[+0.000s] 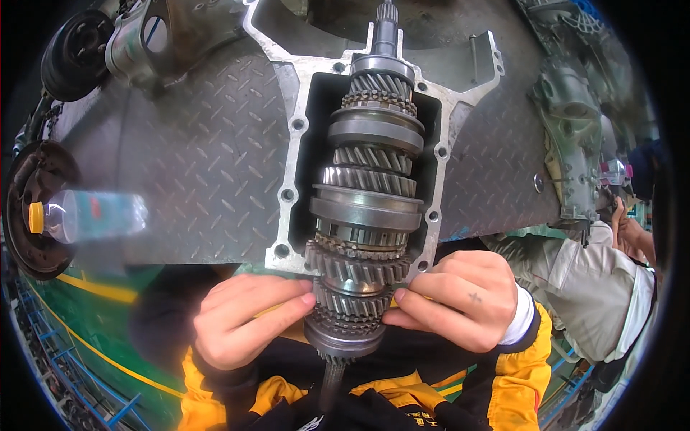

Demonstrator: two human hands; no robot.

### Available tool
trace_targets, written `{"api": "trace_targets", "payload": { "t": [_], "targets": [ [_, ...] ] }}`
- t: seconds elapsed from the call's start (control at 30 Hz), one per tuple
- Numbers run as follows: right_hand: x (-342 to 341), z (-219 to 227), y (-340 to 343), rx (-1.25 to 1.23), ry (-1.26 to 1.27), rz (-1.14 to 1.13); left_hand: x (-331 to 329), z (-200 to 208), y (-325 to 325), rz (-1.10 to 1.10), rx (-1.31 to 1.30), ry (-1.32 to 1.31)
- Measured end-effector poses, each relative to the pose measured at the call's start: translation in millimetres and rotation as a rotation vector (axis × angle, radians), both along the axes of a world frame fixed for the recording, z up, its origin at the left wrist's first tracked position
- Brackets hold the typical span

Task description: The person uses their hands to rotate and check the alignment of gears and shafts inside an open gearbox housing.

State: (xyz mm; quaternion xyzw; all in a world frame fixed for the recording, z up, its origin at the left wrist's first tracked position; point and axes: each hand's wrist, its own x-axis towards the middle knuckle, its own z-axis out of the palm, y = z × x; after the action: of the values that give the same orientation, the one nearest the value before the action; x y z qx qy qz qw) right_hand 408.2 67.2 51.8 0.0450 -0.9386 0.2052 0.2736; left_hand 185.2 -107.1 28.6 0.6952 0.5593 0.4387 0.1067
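A long gear shaft point(368, 205) with helical gears, toothed rings and smooth sleeves lies lengthwise in a half-open metal gearbox housing point(291, 165). Its near end sticks out past the housing's front edge. There, my left hand point(244, 320) presses thumb and fingers against the left side of a small helical gear point(352, 306). From the right, my right hand point(460, 298) pinches the same part, its fingers bent. Both hands are closed on the shaft's near end, their fingertips partly hidden beside the gear. Just below sits a round sleeve point(343, 343), with a thin splined end hanging beneath it.
A dark diamond-plate bench point(208, 151) carries the housing. A yellow-capped plastic bottle point(108, 215) lies at its left, over a rusty round plate point(43, 248). More metal casings stand at the far left and right point(575, 136). A co-worker in pale clothing point(589, 294) is at the right.
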Motion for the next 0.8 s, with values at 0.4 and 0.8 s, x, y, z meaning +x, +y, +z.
{"api": "trace_targets", "payload": {
  "t": [0.4,0.8],
  "targets": [
    [-1,-8,0,0.010,0.066,0.006,5,-3,5,0.078,0.035,-0.008],
    [2,-13,-2,0.049,0.116,-0.046,13,-13,-2,0.202,0.001,0.055]
  ]
}}
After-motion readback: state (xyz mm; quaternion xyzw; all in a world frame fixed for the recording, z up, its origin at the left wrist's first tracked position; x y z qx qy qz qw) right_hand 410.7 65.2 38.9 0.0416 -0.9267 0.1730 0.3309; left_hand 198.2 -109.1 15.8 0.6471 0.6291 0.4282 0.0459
